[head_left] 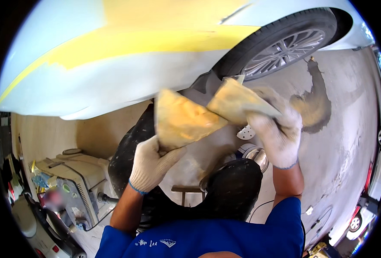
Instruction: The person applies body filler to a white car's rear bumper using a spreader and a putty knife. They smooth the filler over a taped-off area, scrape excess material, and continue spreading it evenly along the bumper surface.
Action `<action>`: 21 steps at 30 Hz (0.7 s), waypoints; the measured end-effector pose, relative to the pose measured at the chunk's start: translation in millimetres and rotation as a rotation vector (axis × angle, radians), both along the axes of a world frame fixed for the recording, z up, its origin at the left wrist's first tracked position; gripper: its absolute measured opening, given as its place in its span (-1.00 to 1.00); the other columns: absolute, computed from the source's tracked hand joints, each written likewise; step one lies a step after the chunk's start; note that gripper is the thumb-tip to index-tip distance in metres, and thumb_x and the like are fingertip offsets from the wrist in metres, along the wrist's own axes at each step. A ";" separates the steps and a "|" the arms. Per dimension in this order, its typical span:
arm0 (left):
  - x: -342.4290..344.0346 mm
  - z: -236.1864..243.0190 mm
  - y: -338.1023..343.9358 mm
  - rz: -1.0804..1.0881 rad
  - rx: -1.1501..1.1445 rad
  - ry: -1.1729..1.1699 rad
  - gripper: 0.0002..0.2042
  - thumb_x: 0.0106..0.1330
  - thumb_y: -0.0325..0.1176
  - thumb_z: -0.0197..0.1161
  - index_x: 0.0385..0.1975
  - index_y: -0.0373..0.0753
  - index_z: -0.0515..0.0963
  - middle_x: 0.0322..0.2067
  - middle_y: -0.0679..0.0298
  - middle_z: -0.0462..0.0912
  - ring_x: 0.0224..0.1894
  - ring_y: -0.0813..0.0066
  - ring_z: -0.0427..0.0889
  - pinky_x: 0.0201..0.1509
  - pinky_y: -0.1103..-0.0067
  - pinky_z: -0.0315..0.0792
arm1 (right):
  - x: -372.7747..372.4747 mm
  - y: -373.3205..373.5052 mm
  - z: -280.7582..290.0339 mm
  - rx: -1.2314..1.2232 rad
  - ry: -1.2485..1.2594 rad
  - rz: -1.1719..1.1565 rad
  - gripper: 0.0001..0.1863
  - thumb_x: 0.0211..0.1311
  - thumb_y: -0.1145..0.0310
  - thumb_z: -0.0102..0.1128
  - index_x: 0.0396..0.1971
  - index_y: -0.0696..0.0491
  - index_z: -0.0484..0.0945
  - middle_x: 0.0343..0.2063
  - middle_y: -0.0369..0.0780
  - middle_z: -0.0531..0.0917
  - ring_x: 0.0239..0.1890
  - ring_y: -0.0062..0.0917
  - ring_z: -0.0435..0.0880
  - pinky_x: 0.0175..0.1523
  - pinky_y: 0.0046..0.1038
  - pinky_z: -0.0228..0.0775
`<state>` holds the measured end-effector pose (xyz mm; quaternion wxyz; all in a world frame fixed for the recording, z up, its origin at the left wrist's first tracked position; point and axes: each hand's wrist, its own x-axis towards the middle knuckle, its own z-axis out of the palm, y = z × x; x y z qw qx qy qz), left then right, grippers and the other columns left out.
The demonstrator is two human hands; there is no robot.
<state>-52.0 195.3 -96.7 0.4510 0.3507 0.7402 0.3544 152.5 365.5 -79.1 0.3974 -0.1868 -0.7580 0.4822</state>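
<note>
In front of my knees, both hands wear white knitted gloves and are closed. My left hand [149,165] grips the lower edge of a flat putty spreader [185,118], its face coated with yellow-orange filler. My right hand [281,131] holds a second, smaller spreader [238,99], also smeared with filler and blurred by motion. The two blades meet or overlap at their inner corners; I cannot tell whether they touch. Beyond them is a pale car body [126,79] with a broad band of yellow filler [143,41] along its side.
A car wheel [285,49] stands at the upper right. Between my legs is a small stool [188,188]. By my right knee are a round can [258,157] and a white perforated piece [245,132]. A beige machine [78,176] stands left; a cable [261,206] crosses the floor.
</note>
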 end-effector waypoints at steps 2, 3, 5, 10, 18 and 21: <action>-2.2 -0.4 -5.5 0.047 0.030 -0.015 -0.73 0.25 -0.38 0.41 -0.17 -0.45 0.62 -0.40 0.28 0.74 -0.36 0.74 0.59 -0.25 0.65 0.52 | -5.2 -6.5 4.3 0.042 -0.007 0.043 -0.72 0.25 0.60 0.20 -0.04 0.20 0.64 -0.10 -0.04 0.70 -0.08 -0.27 0.68 0.00 -0.37 0.51; -2.1 0.1 -8.9 0.065 0.047 -0.024 -0.74 0.26 -0.38 0.41 -0.18 -0.45 0.62 -0.40 0.29 0.73 -0.37 0.74 0.58 -0.26 0.65 0.52 | -7.8 -8.6 6.3 0.008 -0.088 0.073 -0.72 0.24 0.61 0.20 -0.05 0.19 0.65 -0.11 -0.05 0.69 -0.08 -0.24 0.67 0.00 -0.35 0.51; -2.2 3.7 -20.0 0.173 0.128 -0.112 -0.77 0.25 -0.38 0.41 -0.23 -0.42 0.62 -0.44 0.33 0.70 -0.46 0.74 0.53 -0.36 0.68 0.47 | -11.3 -12.4 6.8 -0.010 -0.262 0.135 -0.74 0.20 0.62 0.21 -0.10 0.17 0.67 -0.18 -0.09 0.68 -0.12 -0.19 0.65 -0.04 -0.32 0.50; -14.0 10.6 -51.6 0.301 0.212 -0.277 -0.82 0.21 -0.42 0.41 -0.30 -0.39 0.63 -0.50 0.36 0.66 -0.54 0.76 0.50 -0.46 0.72 0.39 | -17.8 -9.2 22.3 0.571 -0.398 -0.151 -0.82 -0.01 0.64 0.28 -0.35 0.12 0.68 -0.33 -0.17 0.63 -0.34 -0.24 0.59 -0.18 -0.33 0.49; -48.2 -17.5 -143.7 0.379 0.329 -0.079 -0.72 0.29 -0.24 0.30 -0.53 -0.29 0.45 -0.69 0.34 0.44 -0.72 0.62 0.38 -0.64 0.68 0.21 | -44.6 -10.3 68.8 0.776 -0.118 -0.043 -0.70 0.03 0.66 0.33 -0.26 0.11 0.44 -0.25 -0.11 0.60 -0.28 -0.41 0.62 -0.19 -0.44 0.50; -49.7 -23.0 -148.6 0.432 0.437 -0.236 -0.67 0.30 -0.18 0.33 -0.54 -0.26 0.42 -0.71 0.34 0.40 -0.74 0.61 0.35 -0.67 0.67 0.18 | -74.8 2.0 67.5 1.006 -0.033 -0.045 -0.64 0.02 0.60 0.42 -0.23 0.11 0.42 -0.23 -0.10 0.60 -0.25 -0.40 0.64 -0.18 -0.45 0.52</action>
